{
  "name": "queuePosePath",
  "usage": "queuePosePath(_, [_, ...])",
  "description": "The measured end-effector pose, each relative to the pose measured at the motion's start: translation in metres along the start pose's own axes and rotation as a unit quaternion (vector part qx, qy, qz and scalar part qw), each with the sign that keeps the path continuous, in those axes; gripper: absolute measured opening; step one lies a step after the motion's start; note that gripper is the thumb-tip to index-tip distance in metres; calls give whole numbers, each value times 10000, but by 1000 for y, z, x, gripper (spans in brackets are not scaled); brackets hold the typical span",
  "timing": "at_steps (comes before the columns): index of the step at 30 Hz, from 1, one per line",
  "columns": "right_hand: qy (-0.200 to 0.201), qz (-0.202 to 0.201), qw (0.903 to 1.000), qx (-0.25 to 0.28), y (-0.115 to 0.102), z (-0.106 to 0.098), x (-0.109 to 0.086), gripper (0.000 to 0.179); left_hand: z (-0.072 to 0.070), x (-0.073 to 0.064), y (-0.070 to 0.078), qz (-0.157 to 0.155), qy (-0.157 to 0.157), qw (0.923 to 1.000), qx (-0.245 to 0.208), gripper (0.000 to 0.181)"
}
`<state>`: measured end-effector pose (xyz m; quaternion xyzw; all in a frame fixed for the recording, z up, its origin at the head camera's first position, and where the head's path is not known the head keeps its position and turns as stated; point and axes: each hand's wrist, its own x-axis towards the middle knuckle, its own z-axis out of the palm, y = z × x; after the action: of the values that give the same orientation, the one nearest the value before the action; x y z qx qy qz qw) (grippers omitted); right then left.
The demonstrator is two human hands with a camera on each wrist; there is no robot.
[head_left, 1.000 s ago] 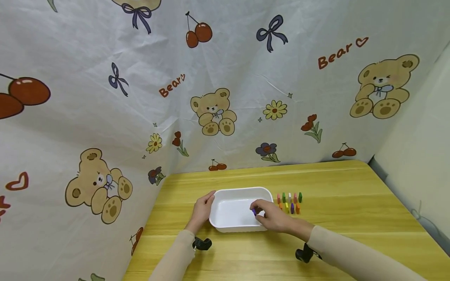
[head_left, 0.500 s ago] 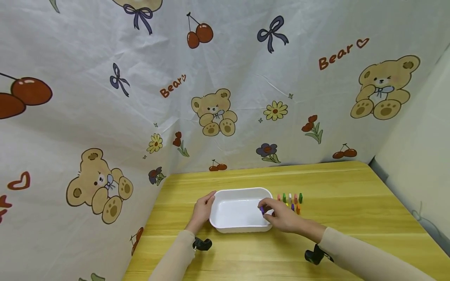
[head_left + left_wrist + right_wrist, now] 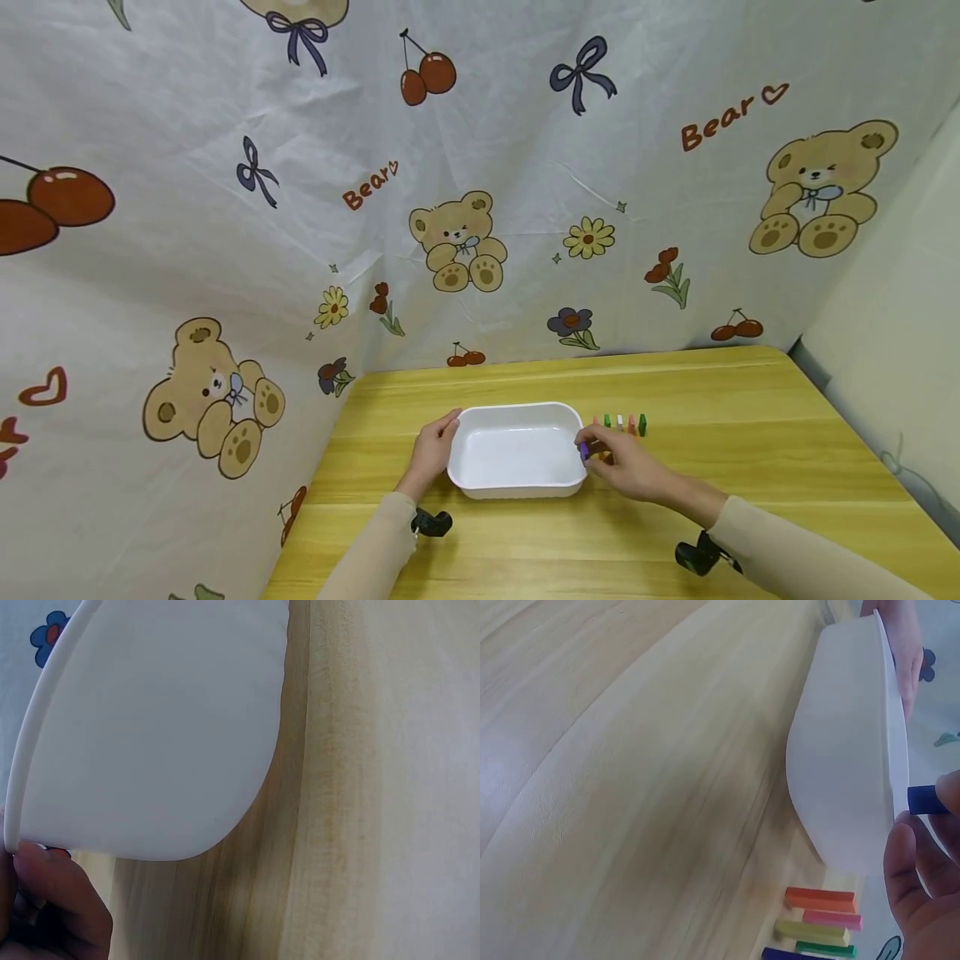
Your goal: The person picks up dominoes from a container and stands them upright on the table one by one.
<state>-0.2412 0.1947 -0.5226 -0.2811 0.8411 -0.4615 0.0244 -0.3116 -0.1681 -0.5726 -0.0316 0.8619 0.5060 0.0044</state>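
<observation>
A white rectangular plastic tray (image 3: pixel 517 408) rests on the wooden table, nothing visible inside it. My left hand (image 3: pixel 432 454) grips its left rim, and the left wrist view shows the thumb (image 3: pixel 64 889) against the rim's end. At the opposite side, my right hand (image 3: pixel 626 467) pinches a small purple block (image 3: pixel 583 451) between fingers and thumb, by the tray's right rim. In the right wrist view this block (image 3: pixel 925 800) looks dark blue. Small coloured blocks stand in rows just right of the tray, partly hidden by the right hand; an orange block (image 3: pixel 821 900) is among them.
Behind the right hand, a green block (image 3: pixel 642 425) ends the back row. The wooden table (image 3: pixel 720 417) extends to the right and front. A white cloth (image 3: pixel 517 167) printed with bears hangs behind and at the left. A pale wall (image 3: pixel 900 317) is at the right.
My right hand has moved right with the purple block, from over the tray's inside to its right rim, covering more of the standing blocks. The left hand stays on the rim.
</observation>
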Motion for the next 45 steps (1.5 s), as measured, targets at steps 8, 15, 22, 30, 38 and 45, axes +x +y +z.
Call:
queuePosePath(8, [321, 118, 9992, -192, 16, -15, -6, 23, 0, 0, -1, 19, -1, 10000, 32, 39])
queuePosePath(15, [573, 428, 9967, -393, 21, -30, -13, 25, 0, -1, 0, 1, 26, 10000, 26, 38])
queuePosePath(22, [799, 564, 9946, -338, 24, -45, -24, 25, 0, 0, 3, -5, 37, 10000, 17, 38])
queuePosePath(30, [1001, 782, 9905, -535, 30, -62, -38, 27, -1, -1, 3, -52, 48, 10000, 33, 38])
queuePosePath(38, [1073, 1110, 9851, -764, 42, -69, -49, 27, -1, 0, 3, -71, 21, 10000, 23, 37])
queuePosePath(45, [1104, 1253, 9821, -867, 60, -64, -50, 28, -1, -1, 1, -42, -12, 10000, 38, 38])
